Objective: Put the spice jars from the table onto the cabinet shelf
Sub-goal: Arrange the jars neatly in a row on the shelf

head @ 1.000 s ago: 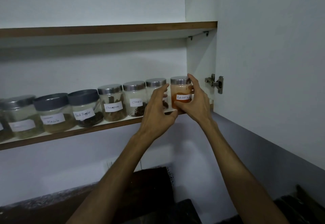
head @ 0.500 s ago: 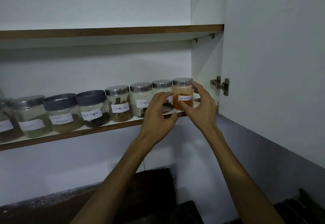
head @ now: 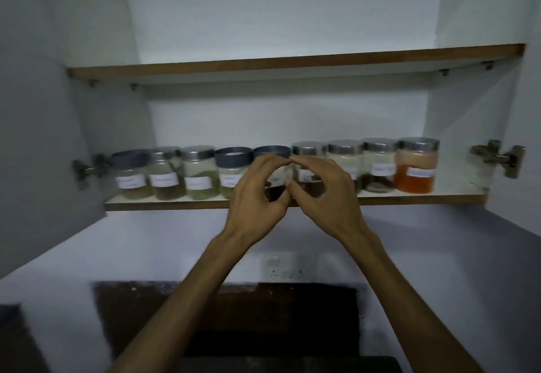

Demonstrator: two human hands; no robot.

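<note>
Several labelled spice jars stand in a row on the lower cabinet shelf (head: 175,203). The red-powder jar (head: 415,164) closes the row at the right end, standing free. My left hand (head: 257,194) and my right hand (head: 325,194) hover side by side in front of the middle jars, fingers curled and apart, fingertips almost touching each other. Neither hand holds anything. The hands hide the lower part of a dark-lidded jar (head: 270,151) and a silver-lidded jar (head: 307,150). The view is blurred by motion.
An upper shelf (head: 292,61) runs above the jars with nothing on it. Cabinet doors stand open at left (head: 35,138) and right (head: 521,109), with hinges at shelf height. A wall socket (head: 278,265) and a dark counter (head: 228,314) lie below.
My right hand has let go of the red-powder jar, which stays at the row's right end. Both hands have drawn back toward the middle, and the view has swung left.
</note>
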